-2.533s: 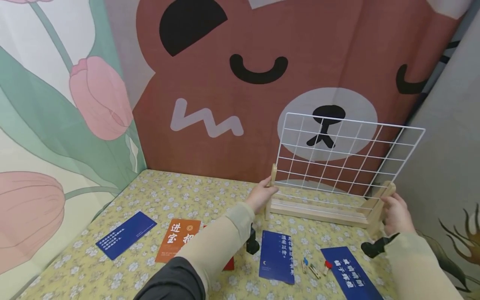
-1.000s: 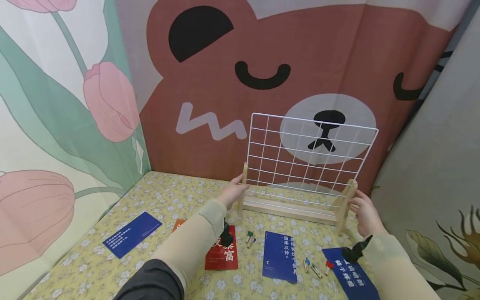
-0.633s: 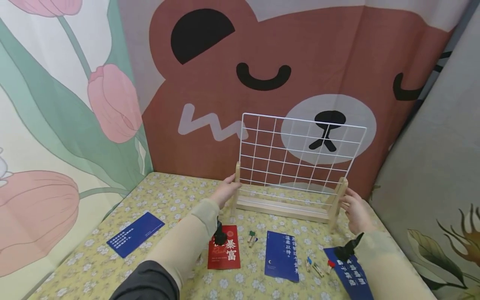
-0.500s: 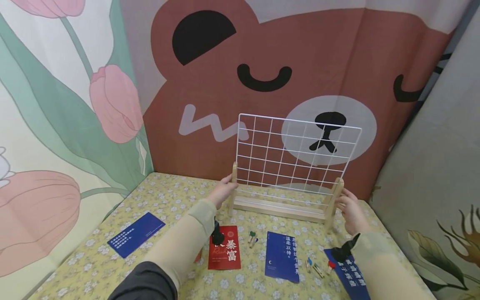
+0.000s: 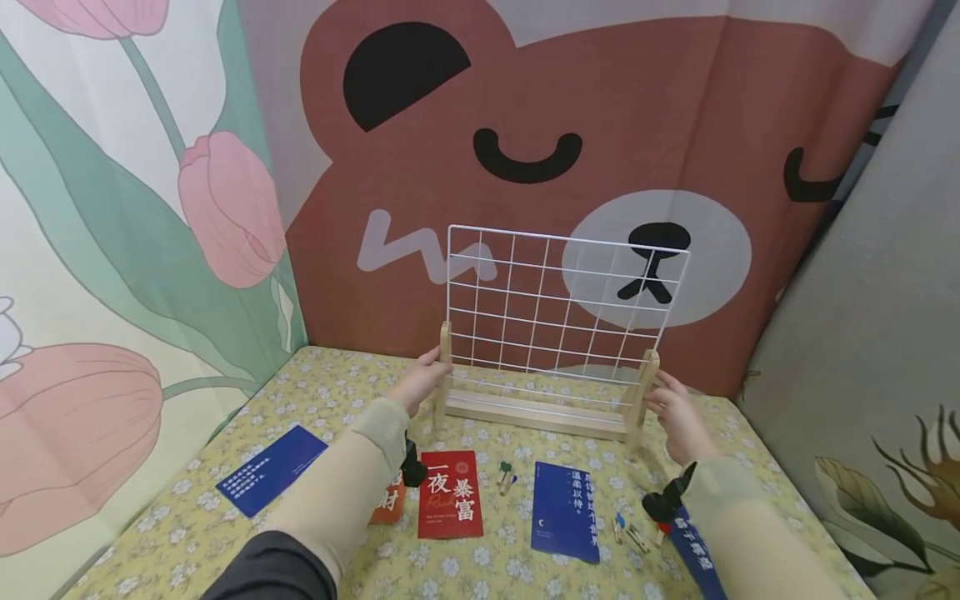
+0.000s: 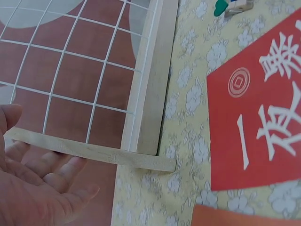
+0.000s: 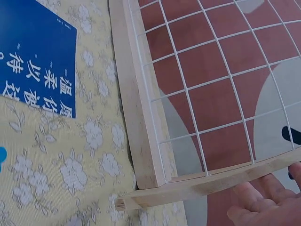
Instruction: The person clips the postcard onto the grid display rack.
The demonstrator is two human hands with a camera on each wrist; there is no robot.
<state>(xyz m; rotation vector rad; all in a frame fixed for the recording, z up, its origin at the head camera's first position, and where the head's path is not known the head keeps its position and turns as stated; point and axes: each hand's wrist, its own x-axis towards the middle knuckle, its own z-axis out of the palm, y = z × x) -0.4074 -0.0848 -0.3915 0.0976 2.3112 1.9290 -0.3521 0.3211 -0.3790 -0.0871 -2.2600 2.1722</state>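
A white wire grid rack with a wooden stand [image 5: 536, 414] is upright on the table, held from both sides. My left hand [image 5: 416, 383] grips its left wooden upright [image 6: 94, 153], thumb on one side and fingers on the other. At the opposite end, the fingers of my right hand [image 5: 678, 421] hold the right upright [image 7: 211, 186]; its thumb is only partly in the right wrist view. In front of the rack lie a red card [image 5: 450, 496] and a blue card [image 5: 564, 512] with white characters.
Another blue card [image 5: 270, 471] lies at the left. My left forearm partly covers an orange card [image 5: 390, 504], my right a third blue card [image 5: 697, 554]. Small wooden clothespins [image 5: 636, 540] and more clothespins [image 5: 506, 477] lie between cards. A printed curtain [image 5: 405, 308] hangs behind the table.
Both hands have moved the rack leftward across the table, keeping hold of its uprights. The red card has come into fuller view as my left arm moved left.
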